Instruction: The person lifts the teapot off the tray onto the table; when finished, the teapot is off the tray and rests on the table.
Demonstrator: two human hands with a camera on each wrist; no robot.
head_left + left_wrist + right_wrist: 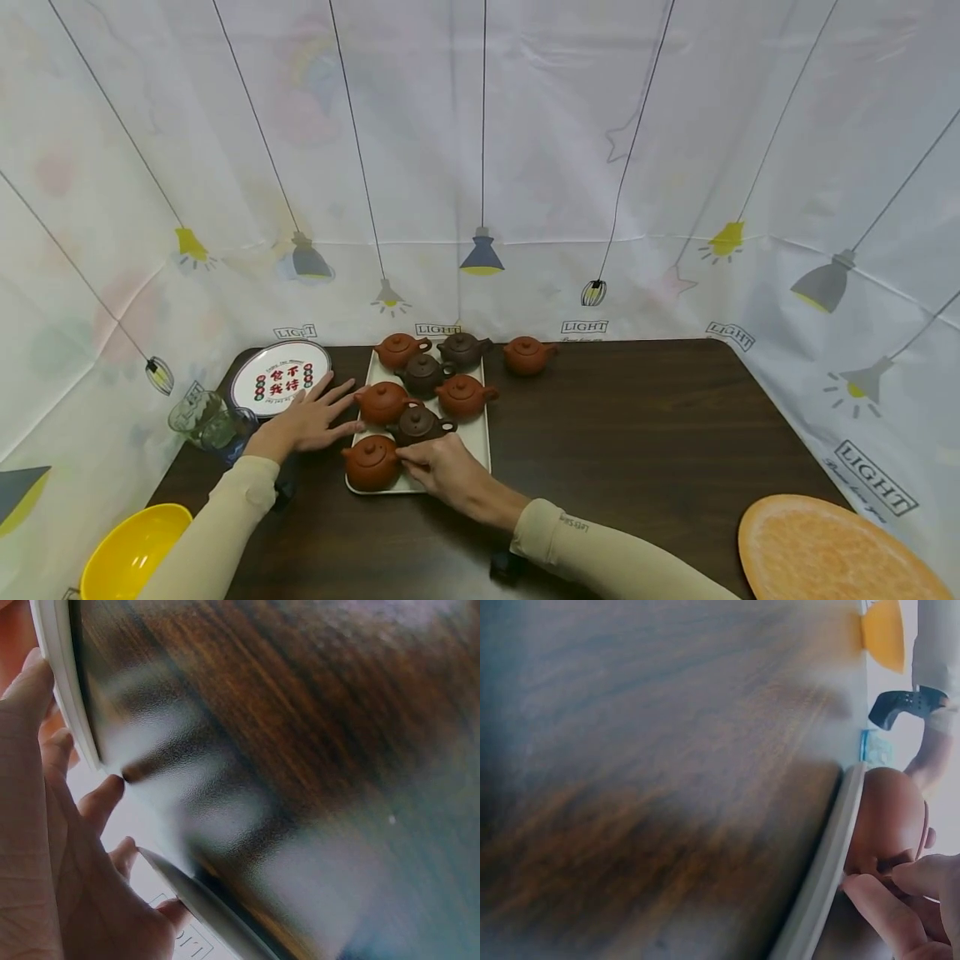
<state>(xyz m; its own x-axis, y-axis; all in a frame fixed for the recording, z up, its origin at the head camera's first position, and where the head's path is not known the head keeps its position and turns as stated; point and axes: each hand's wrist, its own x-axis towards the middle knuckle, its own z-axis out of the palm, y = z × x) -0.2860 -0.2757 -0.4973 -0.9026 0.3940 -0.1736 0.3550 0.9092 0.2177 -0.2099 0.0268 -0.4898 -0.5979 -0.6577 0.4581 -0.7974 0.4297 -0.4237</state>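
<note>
In the head view my right hand [453,477] pinches the handle of a reddish-brown teapot [371,463] at the near left corner of a cream tray [480,446]. The right wrist view shows thumb and finger at that teapot's [885,814] handle, just inside the tray rim [831,859]. My left hand [315,417] has its fingers spread at the tray's left edge, thumb side toward the teapots. Behind the held pot stand a dark brown teapot [418,425], a reddish one [384,402] and several more in both colours.
One reddish teapot [527,356] stands on the table right of the tray. A white plate with red characters [251,387], glass cups [206,421] and a yellow bowl [135,550] lie leftward. An orange round mat [832,546] sits at the near right. A printed curtain [540,183] backs the table.
</note>
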